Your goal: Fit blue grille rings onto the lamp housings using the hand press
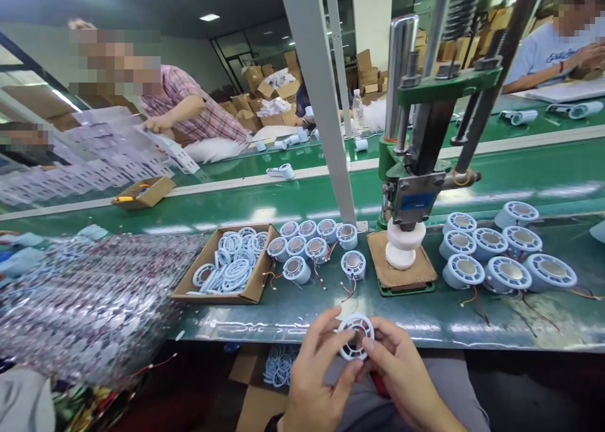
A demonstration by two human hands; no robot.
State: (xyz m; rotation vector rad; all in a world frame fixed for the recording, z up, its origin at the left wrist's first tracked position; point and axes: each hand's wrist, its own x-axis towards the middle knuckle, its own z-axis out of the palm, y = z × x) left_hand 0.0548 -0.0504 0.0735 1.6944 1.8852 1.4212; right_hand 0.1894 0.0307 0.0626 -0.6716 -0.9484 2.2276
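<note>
Both hands meet just past the front edge of the bench, around a light blue spoked ring. My left hand has its fingers on the ring's left side and face. From the right, my right hand pinches the rim with thumb and fingers. Whether a motor sits behind the ring is hidden by the fingers. Beyond them stands a press with a white round head over a brown pad. Blue round housings with wires stand left of the press, and more housings stand right of it.
A cardboard box holds loose blue rings. Bubble-wrapped parts cover the bench's left side. Behind runs a green conveyor with a blue handled part and an upright grey post. Several people are across it. Another box of rings is below.
</note>
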